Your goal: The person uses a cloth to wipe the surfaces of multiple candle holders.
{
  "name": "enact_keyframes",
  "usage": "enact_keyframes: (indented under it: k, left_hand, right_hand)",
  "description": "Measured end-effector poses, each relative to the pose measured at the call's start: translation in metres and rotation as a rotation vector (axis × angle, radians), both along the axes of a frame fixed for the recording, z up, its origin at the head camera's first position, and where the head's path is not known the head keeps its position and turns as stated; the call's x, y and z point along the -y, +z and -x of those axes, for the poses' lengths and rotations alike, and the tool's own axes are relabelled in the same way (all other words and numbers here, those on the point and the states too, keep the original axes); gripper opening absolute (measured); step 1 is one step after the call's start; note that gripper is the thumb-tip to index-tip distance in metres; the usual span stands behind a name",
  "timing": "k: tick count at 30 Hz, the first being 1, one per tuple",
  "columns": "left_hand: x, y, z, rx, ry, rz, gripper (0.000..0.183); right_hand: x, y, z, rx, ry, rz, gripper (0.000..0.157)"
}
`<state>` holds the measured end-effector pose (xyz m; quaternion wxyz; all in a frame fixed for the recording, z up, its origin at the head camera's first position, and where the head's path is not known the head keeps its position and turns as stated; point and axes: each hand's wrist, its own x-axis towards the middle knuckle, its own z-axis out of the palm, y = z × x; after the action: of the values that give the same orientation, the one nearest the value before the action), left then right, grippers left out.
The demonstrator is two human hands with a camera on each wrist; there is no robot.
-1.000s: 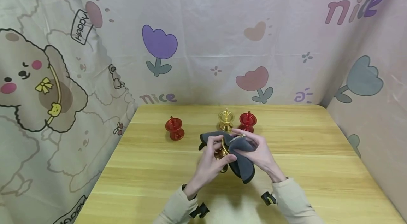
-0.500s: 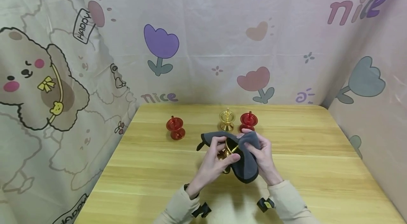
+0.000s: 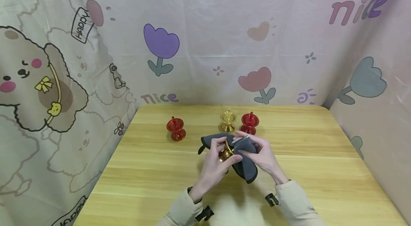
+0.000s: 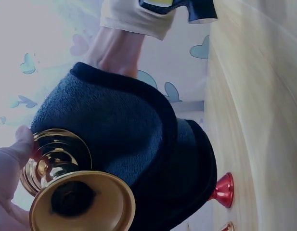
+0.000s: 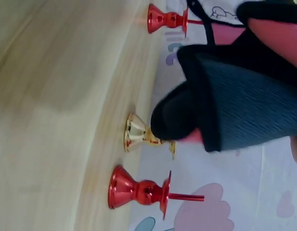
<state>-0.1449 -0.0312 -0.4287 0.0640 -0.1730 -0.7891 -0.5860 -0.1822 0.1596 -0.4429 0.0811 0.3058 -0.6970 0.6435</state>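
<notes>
My left hand (image 3: 212,164) grips a shiny gold candle holder (image 3: 224,154), tilted on its side above the table. In the left wrist view the hollow underside of its foot (image 4: 112,204) shows, with the thumb at the dish rim. A dark grey cloth (image 3: 248,169) with black edging is bunched in my right hand (image 3: 265,153), whose fingers press it against the holder's dish. One end of the cloth drapes behind my left fingers. The cloth hides most of the dish and its spike. Folds of cloth (image 5: 254,103) cover much of the right wrist view.
Behind the hands stand another gold candle holder (image 3: 228,121) and a red candle holder (image 3: 249,123), side by side. Further left is a second red candle holder (image 3: 176,128). All are upright on the wooden table (image 3: 138,179). A printed curtain (image 3: 205,37) hangs behind.
Half a second ago the cloth was lifted off part of the dish, exposing its inside and spike. My right hand has since shifted left, and the cloth covers the dish again.
</notes>
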Motion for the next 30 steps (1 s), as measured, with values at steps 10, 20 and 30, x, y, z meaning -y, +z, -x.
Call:
enact_keyframes:
  k: [10, 20, 30]
  left_hand:
    - [-0.002, 0.003, -0.001, -0.004, -0.016, 0.044, 0.065]
    - [0.001, 0.005, -0.002, 0.042, -0.068, -0.026, 0.062]
    - [0.0, 0.003, 0.0, 0.079, -0.063, -0.121, 0.06]
  right_hand:
    - [0.005, -0.007, -0.003, 0.076, 0.037, 0.267, 0.044]
    - [0.01, -0.004, -0.006, 0.127, 0.093, 0.558, 0.041]
    - [0.009, 0.002, -0.011, 0.06, -0.103, 0.114, 0.041]
